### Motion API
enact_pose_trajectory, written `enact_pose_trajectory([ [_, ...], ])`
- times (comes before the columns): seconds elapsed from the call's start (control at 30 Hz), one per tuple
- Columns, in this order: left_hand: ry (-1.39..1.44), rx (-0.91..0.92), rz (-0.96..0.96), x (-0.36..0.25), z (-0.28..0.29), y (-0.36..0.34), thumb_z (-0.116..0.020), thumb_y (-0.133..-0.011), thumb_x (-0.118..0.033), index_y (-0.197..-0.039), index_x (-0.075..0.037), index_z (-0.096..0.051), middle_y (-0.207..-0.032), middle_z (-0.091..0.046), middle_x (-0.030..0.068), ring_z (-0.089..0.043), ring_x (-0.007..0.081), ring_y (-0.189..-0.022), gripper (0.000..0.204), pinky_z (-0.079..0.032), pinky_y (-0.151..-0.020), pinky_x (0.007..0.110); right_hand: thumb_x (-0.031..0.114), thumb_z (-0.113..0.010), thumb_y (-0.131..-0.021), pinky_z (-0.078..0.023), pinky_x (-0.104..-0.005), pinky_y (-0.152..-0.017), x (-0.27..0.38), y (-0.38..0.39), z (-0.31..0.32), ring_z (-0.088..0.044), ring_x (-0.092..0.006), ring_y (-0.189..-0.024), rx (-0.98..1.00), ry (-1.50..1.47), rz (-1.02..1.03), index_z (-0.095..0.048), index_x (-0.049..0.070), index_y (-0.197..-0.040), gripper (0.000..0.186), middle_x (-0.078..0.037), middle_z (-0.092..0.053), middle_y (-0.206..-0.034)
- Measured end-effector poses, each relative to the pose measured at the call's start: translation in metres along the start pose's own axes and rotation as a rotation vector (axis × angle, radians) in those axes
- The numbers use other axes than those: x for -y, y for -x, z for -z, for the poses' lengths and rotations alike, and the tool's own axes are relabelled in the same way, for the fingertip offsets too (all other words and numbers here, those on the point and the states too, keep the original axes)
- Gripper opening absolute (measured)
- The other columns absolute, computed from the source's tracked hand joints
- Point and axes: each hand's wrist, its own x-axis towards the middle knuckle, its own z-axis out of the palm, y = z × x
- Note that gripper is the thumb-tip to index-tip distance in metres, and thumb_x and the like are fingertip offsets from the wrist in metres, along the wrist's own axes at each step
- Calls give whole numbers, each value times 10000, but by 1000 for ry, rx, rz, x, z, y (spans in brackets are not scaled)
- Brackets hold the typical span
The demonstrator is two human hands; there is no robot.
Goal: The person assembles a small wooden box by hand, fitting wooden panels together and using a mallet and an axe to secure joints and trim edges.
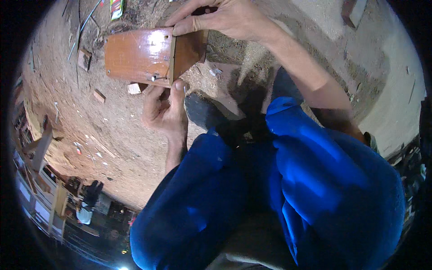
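Note:
A glossy orange-brown wooden box (135, 56) is held at the upper left, with small holes at its corners and a nail (154, 78) near its lower right corner. My right hand (216, 20) grips the upper right corner, thumb on the top edge and fingers reaching over it. Below the box, my left hand (166, 108) has curled fingers under the lower right corner and its thumb against that edge; part of its grip is hidden. A small thin pale item shows beside the left thumb, too small to make out.
Wood offcuts (84, 59), a blue rod (83, 29) and a green packet (116, 8) lie on the dusty ground (117, 144). Stacked boards (42, 153) and dark clutter stand at the lower left. My blue-trousered knees (324, 180) fill the bottom, a dark shoe (202, 112) between them and the box.

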Motion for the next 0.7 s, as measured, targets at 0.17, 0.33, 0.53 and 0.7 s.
enact_pose_trajectory([
  [0.17, -28, 16, 5, -2, 0, -1, -681, -958, -65, -976, 58, -703, -865, -727, 131, -685, 183, -800, 126, -532, -765, 315, 330, -799, -899, -518, -299, -675, 24, -2, 6, -663, -104, -741, 90, 88, -109, -803, 45, -971, 294, -51, -755, -829],
  [0.33, -62, 27, -14, -2, 2, -1, -719, -948, -76, -1021, 62, -652, -881, -724, 173, -701, 217, -800, 170, -566, -767, 357, 285, -765, -921, -497, -293, -645, 40, -5, 7, -634, -98, -709, 153, 140, -215, -782, 30, -950, 258, -48, -727, -788],
  [0.53, 19, 51, -6, 1, 1, -2, -727, -939, -70, -1002, 55, -655, -884, -720, 178, -698, 211, -788, 157, -561, -760, 345, 162, -727, -890, -490, -277, -631, 46, -4, 1, -618, -103, -689, 90, -12, -231, -758, -9, -927, 178, -51, -706, -771],
  [0.7, -23, 76, -16, 6, 3, -3, -729, -935, -65, -988, 51, -657, -878, -716, 176, -692, 206, -790, 146, -553, -744, 340, 144, -720, -884, -491, -280, -626, 57, 4, 2, -611, -107, -676, 61, 136, -180, -749, -24, -892, 171, -53, -703, -768],
])
